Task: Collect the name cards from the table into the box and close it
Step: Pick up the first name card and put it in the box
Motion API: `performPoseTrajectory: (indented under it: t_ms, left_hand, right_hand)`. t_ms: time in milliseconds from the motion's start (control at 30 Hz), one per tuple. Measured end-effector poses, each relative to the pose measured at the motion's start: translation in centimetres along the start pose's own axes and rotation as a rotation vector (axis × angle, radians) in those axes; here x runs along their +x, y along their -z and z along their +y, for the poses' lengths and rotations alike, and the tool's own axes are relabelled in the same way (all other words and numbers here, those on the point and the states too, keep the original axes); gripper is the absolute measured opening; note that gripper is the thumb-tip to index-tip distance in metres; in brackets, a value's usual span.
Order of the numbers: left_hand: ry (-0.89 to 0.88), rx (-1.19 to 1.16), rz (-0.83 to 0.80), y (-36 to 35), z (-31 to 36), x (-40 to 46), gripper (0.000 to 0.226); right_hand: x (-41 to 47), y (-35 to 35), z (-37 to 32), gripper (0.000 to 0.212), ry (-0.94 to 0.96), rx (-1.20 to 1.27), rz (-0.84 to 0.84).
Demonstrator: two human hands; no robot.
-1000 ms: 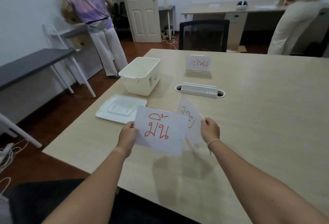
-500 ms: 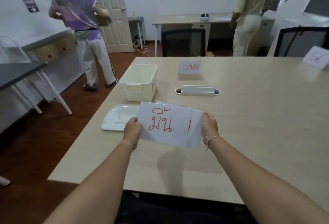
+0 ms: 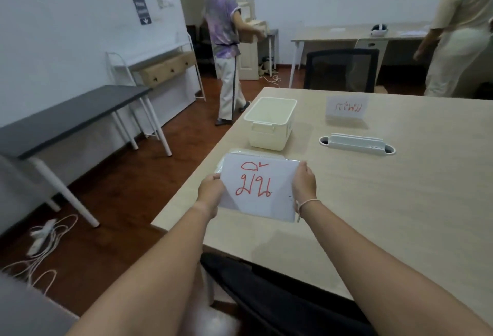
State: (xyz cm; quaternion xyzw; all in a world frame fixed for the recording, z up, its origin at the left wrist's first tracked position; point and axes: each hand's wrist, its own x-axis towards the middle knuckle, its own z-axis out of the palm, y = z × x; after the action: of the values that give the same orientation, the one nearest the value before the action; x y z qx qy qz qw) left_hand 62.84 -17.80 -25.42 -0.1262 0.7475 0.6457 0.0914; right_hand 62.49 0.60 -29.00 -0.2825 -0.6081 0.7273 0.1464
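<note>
Both your left hand (image 3: pixel 212 189) and right hand (image 3: pixel 304 185) pinch the name cards (image 3: pixel 258 189); loosened, they could slip apart before reaching the box (image 3: pixel 269 122).

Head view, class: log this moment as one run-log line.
hands: left and right hold name cards | box: open | lid: on table | standing card: uncollected

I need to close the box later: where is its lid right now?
In the head view the lid lies flat on the table just in front of the open box, mostly hidden behind the held name card.
</note>
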Motion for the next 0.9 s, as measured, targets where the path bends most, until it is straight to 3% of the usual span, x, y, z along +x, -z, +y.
performPoseTrajectory:
  t_ms: [67, 267, 533, 900]
  left_hand:
    - [-0.010, 0.019, -0.016, 2.1, 0.0, -0.2, 0.019]
    - [0.002, 0.093, -0.055, 8.1, -1.1, 3.1, 0.038]
    - [-0.037, 0.097, -0.213, 17.2, -0.5, 9.2, 0.037]
    - [-0.194, 0.293, -0.197, 26.9, 0.8, 17.3, 0.034]
  right_hand:
    - [-0.8, -1.9, 0.1, 0.047, -0.006, -0.016, -0.046]
    - [-2.7, -7.5, 1.1, 0.027, 0.027, -0.156, -0.115]
    - [-3.3, -17.3, 1.8, 0.024, 0.018, -0.170, -0.113]
    - [-3.0, -30.2, 2.4, 0.023, 0.049, -0.128, -0.022]
